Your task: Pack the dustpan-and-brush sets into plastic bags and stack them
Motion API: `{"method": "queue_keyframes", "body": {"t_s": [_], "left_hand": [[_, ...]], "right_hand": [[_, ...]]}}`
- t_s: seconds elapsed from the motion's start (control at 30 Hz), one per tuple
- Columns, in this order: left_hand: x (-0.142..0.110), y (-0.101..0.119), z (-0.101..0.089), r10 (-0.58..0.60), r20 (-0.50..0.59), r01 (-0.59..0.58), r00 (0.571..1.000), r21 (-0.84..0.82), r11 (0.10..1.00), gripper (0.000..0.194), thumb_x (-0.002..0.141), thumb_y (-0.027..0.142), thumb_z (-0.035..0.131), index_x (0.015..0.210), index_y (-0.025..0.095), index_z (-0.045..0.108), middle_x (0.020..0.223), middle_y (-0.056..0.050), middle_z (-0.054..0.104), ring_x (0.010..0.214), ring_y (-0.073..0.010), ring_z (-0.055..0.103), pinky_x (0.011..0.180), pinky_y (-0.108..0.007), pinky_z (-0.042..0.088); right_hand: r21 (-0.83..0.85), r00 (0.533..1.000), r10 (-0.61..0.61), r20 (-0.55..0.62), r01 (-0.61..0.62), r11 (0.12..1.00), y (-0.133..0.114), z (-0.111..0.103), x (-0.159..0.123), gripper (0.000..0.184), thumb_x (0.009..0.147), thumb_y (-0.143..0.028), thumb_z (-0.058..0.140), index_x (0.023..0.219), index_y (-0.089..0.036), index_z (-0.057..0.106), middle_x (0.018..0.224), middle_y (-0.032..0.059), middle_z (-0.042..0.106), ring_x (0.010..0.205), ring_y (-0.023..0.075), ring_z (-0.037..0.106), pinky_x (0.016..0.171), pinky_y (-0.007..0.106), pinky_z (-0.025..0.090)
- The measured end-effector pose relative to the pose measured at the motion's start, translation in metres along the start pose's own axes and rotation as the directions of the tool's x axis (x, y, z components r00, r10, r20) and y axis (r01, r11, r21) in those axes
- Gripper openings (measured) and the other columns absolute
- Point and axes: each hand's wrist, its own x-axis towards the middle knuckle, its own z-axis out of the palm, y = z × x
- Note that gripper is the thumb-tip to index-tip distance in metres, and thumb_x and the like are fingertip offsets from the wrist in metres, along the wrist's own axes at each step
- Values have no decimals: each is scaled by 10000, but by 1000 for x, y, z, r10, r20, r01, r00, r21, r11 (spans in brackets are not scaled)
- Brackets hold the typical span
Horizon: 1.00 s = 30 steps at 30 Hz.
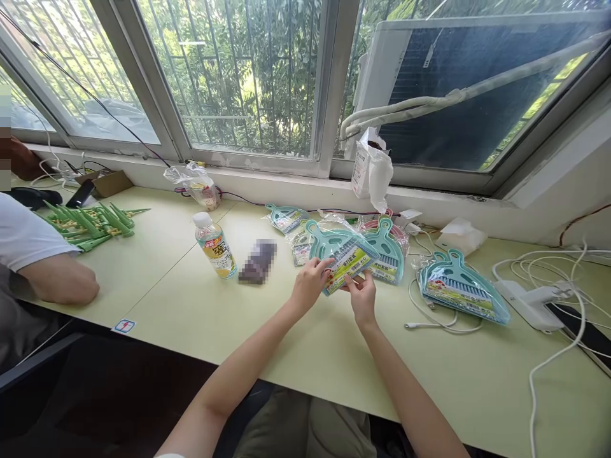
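Note:
Both my hands hold a teal mini dustpan-and-brush set (352, 261) in clear wrapping, tilted just above the table. My left hand (310, 286) grips the left end of its printed yellow-green label. At the lower right edge, my right hand (361, 298) pinches it between thumb and fingers. Close behind lie more wrapped sets: a teal dustpan (384, 236), partly covering a pink dustpan (370, 224), and a smaller teal dustpan (286, 218) farther back. A stack of teal dustpan sets (463, 289) lies to the right of my right hand.
A drink bottle (216, 247) and a blurred dark object (258, 262) stand left of my hands. White cables (449, 327) and a power strip (529, 305) lie on the right. Another person's arm (62, 277) rests at the left near green pointed pieces (93, 224). Windows line the back.

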Motion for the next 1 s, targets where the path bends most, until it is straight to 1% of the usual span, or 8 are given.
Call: {"method": "queue_keyframes", "body": {"t_s": [0.1, 0.17, 0.3, 0.47, 0.63, 0.77, 0.9, 1.0], "left_hand": [[-1, -4, 6, -19, 15, 19, 1000, -12, 1000, 318, 894, 185, 451, 1163, 284, 589, 897, -31, 581, 807, -151, 577, 708, -246, 468], [-1, -5, 9, -15, -31, 14, 999, -19, 1000, 271, 862, 156, 497, 1081, 253, 624, 858, -19, 575, 839, -155, 571, 749, -262, 470], [0, -10, 9, 2, -134, -8, 991, -48, 999, 137, 847, 181, 557, 943, 203, 651, 970, -40, 582, 953, -166, 564, 843, -296, 468], [1, -11, 8, -17, -88, 12, 996, -54, 998, 186, 854, 137, 550, 991, 203, 656, 903, -31, 632, 889, -167, 584, 812, -307, 469], [1, -6, 4, -122, -40, 116, 992, -123, 986, 194, 810, 122, 573, 936, 213, 688, 835, 2, 630, 763, -126, 595, 736, -264, 470], [0, -4, 2, -155, -79, 146, 985, -102, 984, 227, 785, 86, 572, 891, 220, 721, 847, -6, 607, 754, -119, 595, 699, -246, 475], [-1, -8, 6, -68, -126, 63, 990, -42, 997, 263, 804, 56, 541, 926, 211, 716, 896, -27, 585, 761, -117, 602, 673, -236, 500], [-2, -13, 10, 109, -169, -90, 980, 118, 989, 272, 829, 36, 487, 951, 176, 687, 964, -61, 572, 806, -138, 602, 708, -267, 525]], "right_hand": [[-18, 1000, 10, -4, -10, 1000, 6, 0, 1, 672, 698, -478, 695, 1246, -175, 451, 973, 117, 693, 832, 245, 675, 674, 400, 594], [-29, 1000, 6, 3, -6, 1000, 9, 0, 1, 666, 698, -486, 691, 1231, -162, 456, 963, 119, 695, 814, 242, 677, 670, 403, 594], [-48, 1000, -11, 21, 12, 999, 12, 1, 0, 620, 711, -485, 680, 1193, -156, 472, 949, 116, 700, 806, 237, 677, 664, 398, 596], [-56, 1000, -11, 18, 12, 998, 11, 2, -1, 630, 715, -490, 675, 1209, -158, 468, 965, 118, 700, 807, 239, 677, 650, 398, 599], [-71, 999, -3, 41, 6, 997, 10, 4, -2, 640, 721, -490, 670, 1226, -156, 462, 963, 117, 702, 788, 236, 679, 653, 392, 596], [-51, 998, 16, 58, -13, 999, 14, 6, -2, 665, 712, -495, 677, 1238, -155, 456, 970, 118, 700, 783, 244, 680, 631, 385, 593], [-37, 998, 37, 51, -35, 999, 18, 6, 0, 687, 702, -498, 686, 1239, -140, 450, 945, 119, 702, 780, 251, 681, 627, 385, 590], [-22, 998, 62, 23, -62, 998, 20, 6, 3, 719, 688, -499, 696, 1254, -139, 439, 948, 124, 700, 792, 259, 680, 616, 380, 588]]}}
